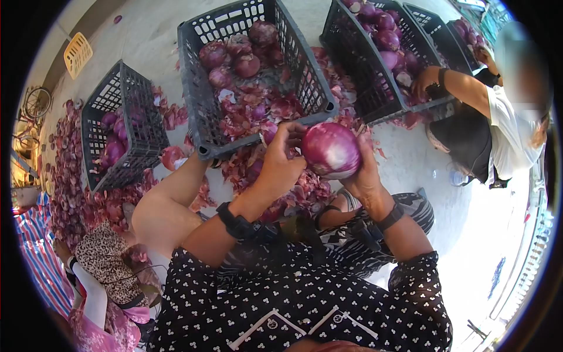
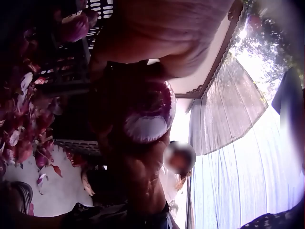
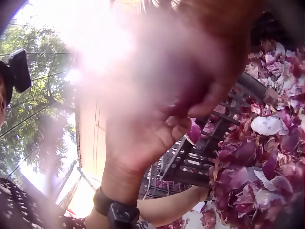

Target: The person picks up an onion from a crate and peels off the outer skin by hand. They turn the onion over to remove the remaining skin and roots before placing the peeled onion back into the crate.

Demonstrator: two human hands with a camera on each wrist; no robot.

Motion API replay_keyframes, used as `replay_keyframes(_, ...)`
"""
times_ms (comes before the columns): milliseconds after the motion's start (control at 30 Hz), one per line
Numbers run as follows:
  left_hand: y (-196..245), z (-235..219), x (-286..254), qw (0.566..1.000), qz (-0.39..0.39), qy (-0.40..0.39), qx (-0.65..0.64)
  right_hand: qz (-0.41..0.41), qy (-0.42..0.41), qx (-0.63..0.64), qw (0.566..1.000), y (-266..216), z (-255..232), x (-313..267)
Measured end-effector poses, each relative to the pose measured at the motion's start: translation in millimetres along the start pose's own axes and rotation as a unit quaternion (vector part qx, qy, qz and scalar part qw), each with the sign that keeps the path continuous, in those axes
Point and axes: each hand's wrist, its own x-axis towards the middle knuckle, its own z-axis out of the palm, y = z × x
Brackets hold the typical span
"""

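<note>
A large red onion (image 1: 331,151), glossy purple with a pale patch, is held up in front of my body, over the near edge of a black plastic crate (image 1: 193,88). My right hand (image 1: 368,175) grips its right side, with the palm beneath. On the other side my left hand (image 1: 281,159) has bent fingers and thumb against the onion's left edge. The left wrist view shows the onion (image 2: 150,126) in shadow between both hands. In the right wrist view, glare and blur cover much of it, with the left hand's (image 3: 138,138) curled fingers beside it.
Several onions (image 1: 247,66) and loose skins lie inside the crate. Peeled skins (image 1: 293,196) pile up near my feet. Another crate (image 1: 146,117) stands left, beside many onions (image 1: 67,176) on the floor. At right a person (image 1: 516,135) reaches into an onion-filled crate (image 1: 358,76).
</note>
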Motion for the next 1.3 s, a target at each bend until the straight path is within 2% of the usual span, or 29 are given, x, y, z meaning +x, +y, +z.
replay_keyframes(33, -7, 0, 0, 1.000, 0.002, 0.001, -0.026, -0.002, 0.001, 0.000, 1.000, -1, -1, -2)
replay_keyframes(100, -8, 2, 1, 0.999, 0.005, -0.002, -0.051, 0.010, -0.031, 0.143, 0.989, -3, -2, -3)
replay_keyframes(167, 1, 3, 0, 0.994, -0.032, 0.009, -0.107, -0.014, -0.022, 0.119, 0.993, -3, -4, -6)
replay_keyframes(267, 1, 4, 0, 0.988, -0.045, 0.022, -0.149, -0.028, 0.000, 0.091, 0.996, -6, -5, -8)
replay_keyframes(300, 1, 5, -2, 0.988, -0.043, 0.020, -0.147, -0.033, 0.009, 0.086, 0.996, -7, -6, -10)
replay_keyframes(367, 1, 8, -5, 1.000, -0.005, 0.002, 0.002, -0.040, 0.017, 0.082, 0.996, -7, -7, -11)
replay_keyframes(400, -3, 7, -5, 1.000, -0.003, 0.002, 0.003, -0.059, 0.002, 0.073, 0.996, -7, -7, -12)
replay_keyframes(467, -14, 4, -4, 0.996, -0.007, -0.014, 0.092, -0.079, -0.014, 0.063, 0.995, -7, -7, -13)
replay_keyframes(500, -9, 6, -5, 0.996, -0.006, -0.014, 0.093, -0.076, -0.011, 0.064, 0.995, -6, -7, -14)
replay_keyframes(567, 0, 8, -9, 0.997, -0.069, -0.014, 0.039, -0.074, -0.007, 0.066, 0.995, -6, -8, -15)
replay_keyframes(600, 0, 7, -9, 0.997, -0.069, -0.014, 0.039, -0.071, -0.012, 0.073, 0.995, -6, -9, -15)
replay_keyframes(767, 1, 7, -11, 0.998, -0.004, -0.045, 0.032, -0.056, -0.010, 0.098, 0.994, -7, -8, -13)
replay_keyframes(833, 1, 6, -11, 0.998, 0.011, -0.055, 0.031, -0.024, 0.017, 0.075, 0.997, -6, -10, -10)
replay_keyframes(900, 0, 6, -11, 0.997, 0.027, -0.064, 0.031, 0.002, 0.003, 0.088, 0.996, -10, -12, -12)
replay_keyframes(967, -3, 7, -10, 0.992, -0.009, -0.059, -0.108, 0.027, -0.010, 0.102, 0.994, -14, -10, -14)
replay_keyframes(1000, -5, 6, -9, 0.992, -0.009, -0.059, -0.108, 0.032, 0.018, 0.125, 0.991, -16, -6, -14)
replay_keyframes(1033, -5, 3, -7, 0.986, -0.017, -0.045, -0.162, 0.037, 0.046, 0.148, 0.987, -17, -4, -14)
replay_keyframes(1067, -6, 1, -5, 0.976, -0.024, -0.030, -0.216, 0.037, 0.046, 0.148, 0.987, -18, -3, -14)
replay_keyframes(1167, -2, -4, -2, 0.962, -0.011, 0.015, -0.273, 0.031, 0.045, 0.155, 0.986, -20, -3, -15)
replay_keyframes(1200, -1, -4, -1, 0.968, -0.016, 0.059, -0.245, 0.034, 0.036, 0.150, 0.987, -21, -4, -16)
replay_keyframes(1300, -5, -12, 1, 0.979, -0.033, 0.059, -0.191, 0.031, 0.035, 0.148, 0.988, -20, -3, -15)
